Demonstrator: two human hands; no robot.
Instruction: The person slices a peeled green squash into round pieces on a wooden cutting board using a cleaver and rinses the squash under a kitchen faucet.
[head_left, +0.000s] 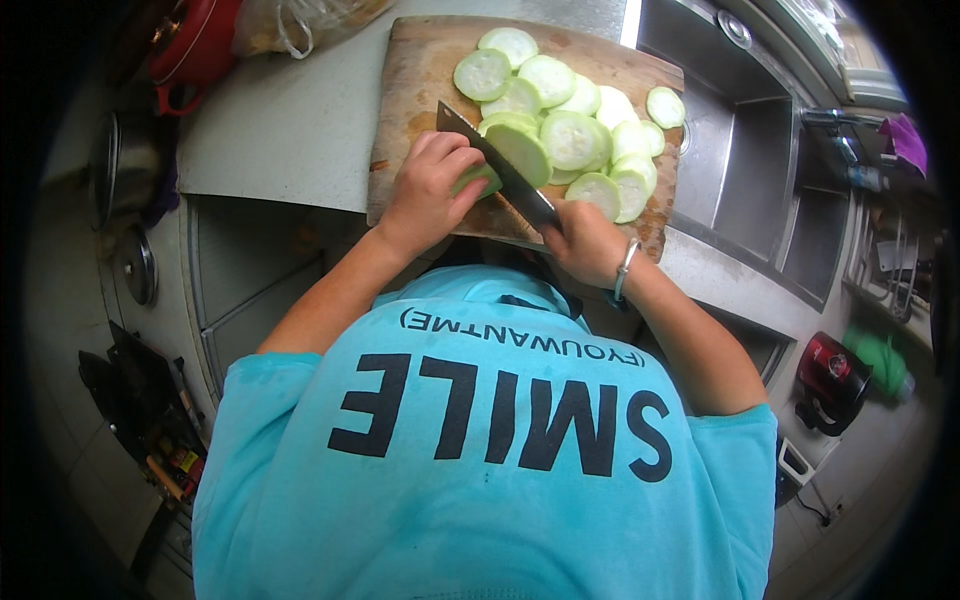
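My right hand is closed around the handle of a kitchen knife, whose blade runs up and left across the wooden cutting board. My left hand grips the remaining piece of a pale green squash or similar vegetable, just left of the blade. On the blade's other side a round slice leans, tilted. Several round slices with green rims lie overlapping over the board's middle and right. One slice lies apart near the board's right edge. My fingertips on the vegetable are partly hidden.
A stainless steel sink adjoins the board's right side, with a faucet beyond. The pale countertop extends left, bearing a red pot and a plastic bag. A dark red kettle stands at far right.
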